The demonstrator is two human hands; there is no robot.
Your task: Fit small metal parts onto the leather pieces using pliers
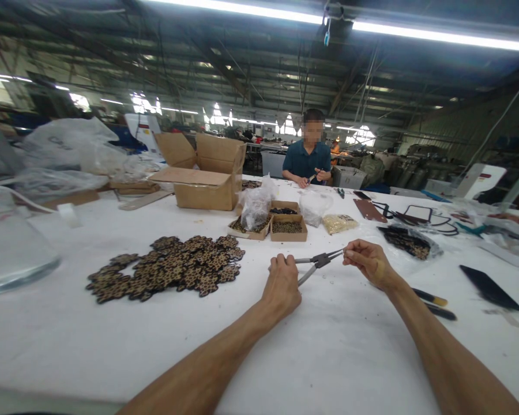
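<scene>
1. At twelve o'clock, the left hand (282,283) grasps pliers (321,261) above the worktop (168,346).
2. At one, the right hand (367,260) pinches its fingers at the pliers' tips, contents unclear.
3. Patterned pieces (177,268) lie at eleven.

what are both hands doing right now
Left hand: closed on the pliers.
Right hand: fingers pinched at the pliers' tip; whether they hold something small there cannot be told.

Left hand (282,286) and right hand (367,262) bare; forearms (211,354) bare, slender, tapering toward wrists (266,311).
</scene>
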